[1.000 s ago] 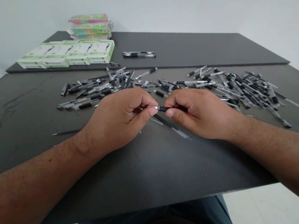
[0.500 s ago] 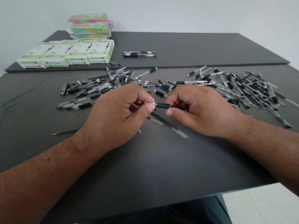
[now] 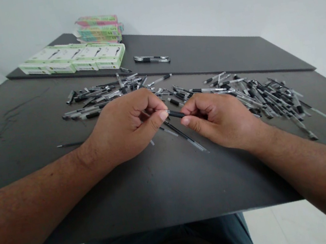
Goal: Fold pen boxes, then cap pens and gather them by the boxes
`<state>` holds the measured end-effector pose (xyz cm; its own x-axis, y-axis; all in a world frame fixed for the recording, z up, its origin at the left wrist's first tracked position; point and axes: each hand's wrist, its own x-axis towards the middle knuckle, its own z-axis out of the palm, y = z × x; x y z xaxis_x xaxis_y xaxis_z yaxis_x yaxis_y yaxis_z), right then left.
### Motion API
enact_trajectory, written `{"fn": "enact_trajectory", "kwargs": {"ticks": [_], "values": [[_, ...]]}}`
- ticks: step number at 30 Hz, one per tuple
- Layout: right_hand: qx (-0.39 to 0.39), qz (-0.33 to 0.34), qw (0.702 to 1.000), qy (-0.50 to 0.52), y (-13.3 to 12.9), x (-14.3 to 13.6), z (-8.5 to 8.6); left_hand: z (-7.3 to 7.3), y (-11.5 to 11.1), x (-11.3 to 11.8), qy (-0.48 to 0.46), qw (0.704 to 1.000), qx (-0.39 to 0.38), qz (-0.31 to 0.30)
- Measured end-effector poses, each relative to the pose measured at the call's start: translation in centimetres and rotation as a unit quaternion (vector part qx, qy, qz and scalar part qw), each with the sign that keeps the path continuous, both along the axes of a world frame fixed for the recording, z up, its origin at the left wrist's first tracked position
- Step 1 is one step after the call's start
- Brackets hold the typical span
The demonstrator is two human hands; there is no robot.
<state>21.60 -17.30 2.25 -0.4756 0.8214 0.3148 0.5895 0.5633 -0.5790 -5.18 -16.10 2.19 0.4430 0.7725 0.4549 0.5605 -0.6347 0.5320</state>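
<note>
Between my two hands is a pen (image 3: pixel 176 114) with a black grip. My left hand (image 3: pixel 134 129) pinches its clear end between thumb and forefinger. The fingertips of my right hand (image 3: pixel 217 119) close on the other end of the black grip. Beneath and between the hands, several thin refills (image 3: pixel 188 137) lie slantwise on the dark table (image 3: pixel 169 196). Behind the left hand is a pile of pen parts (image 3: pixel 95 93); a larger pile of pens (image 3: pixel 271 97) spreads beyond the right hand.
Green and white boxes (image 3: pixel 74 57) stand in a row on a raised dark panel (image 3: pixel 210 49) at the back left, with stacked colourful packs (image 3: pixel 99 29) behind them. A few pens (image 3: pixel 151 59) lie on the panel. One refill (image 3: pixel 69 144) lies by the left wrist.
The right fingertips have closed in on the end of the black grip, and the thin dark piece seen there before no longer shows. The left hand has barely shifted.
</note>
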Motion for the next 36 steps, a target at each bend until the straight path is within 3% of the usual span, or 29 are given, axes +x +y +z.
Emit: {"fn": "enact_trajectory", "kwargs": {"ticks": [8,13,17,25,33,36], "values": [[0.055,-0.005,0.998,-0.032,0.1,0.1,-0.2,-1.0,0.7,-0.4,-0.021,1.0,-0.022,0.001],[0.005,0.008,1.0,-0.021,0.0,0.2,0.3,-0.2,0.5,-0.3,0.001,0.999,0.03,-0.016],[-0.025,0.005,1.0,-0.01,-0.1,0.2,0.4,0.1,0.3,-0.3,0.006,1.0,0.025,-0.014],[0.048,0.001,0.998,-0.027,0.3,0.0,-0.3,-0.6,0.8,-0.3,-0.001,1.0,-0.008,-0.008],[-0.066,0.0,0.998,0.007,-0.1,0.1,0.0,0.1,0.6,-0.6,0.036,0.995,0.091,-0.035],[-0.041,-0.008,0.999,0.011,-0.1,0.0,-0.1,0.0,0.6,-0.6,0.034,0.994,0.093,-0.036]]}}
